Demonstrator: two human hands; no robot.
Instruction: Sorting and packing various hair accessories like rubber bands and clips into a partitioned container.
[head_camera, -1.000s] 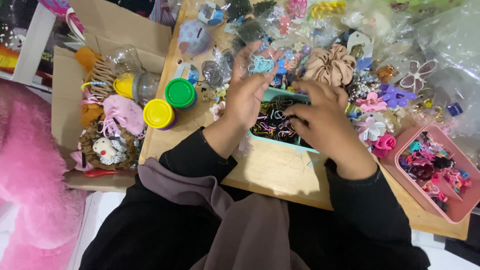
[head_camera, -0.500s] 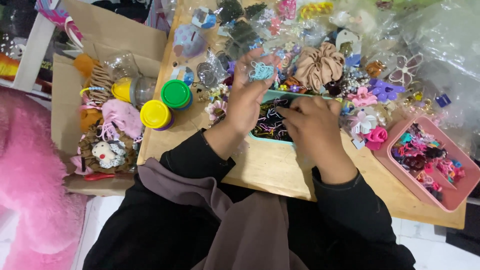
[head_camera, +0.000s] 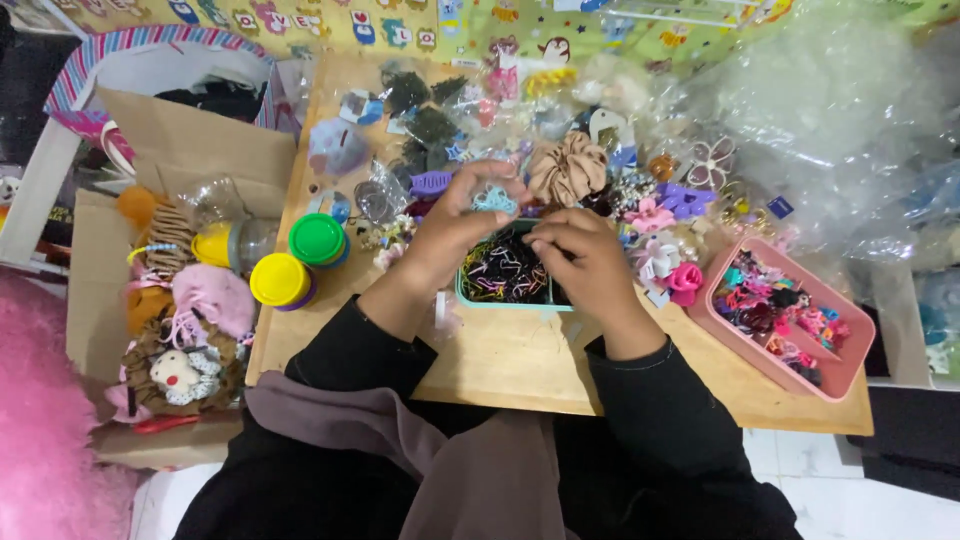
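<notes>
Your left hand (head_camera: 455, 225) pinches blue clip (head_camera: 494, 199) above teal box (head_camera: 510, 300); right hand (head_camera: 580, 250) fingers together, sorting hair ties (head_camera: 505, 272).

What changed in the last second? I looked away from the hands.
The right hand drew in to meet the left hand over the teal tray; the left fingertips still pinch the small blue clip. The green tub, yellow tub and pink tray stayed put.

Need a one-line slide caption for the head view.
Both hands, left hand and right hand, over a teal box of small hair ties on a cluttered wooden table.
</notes>
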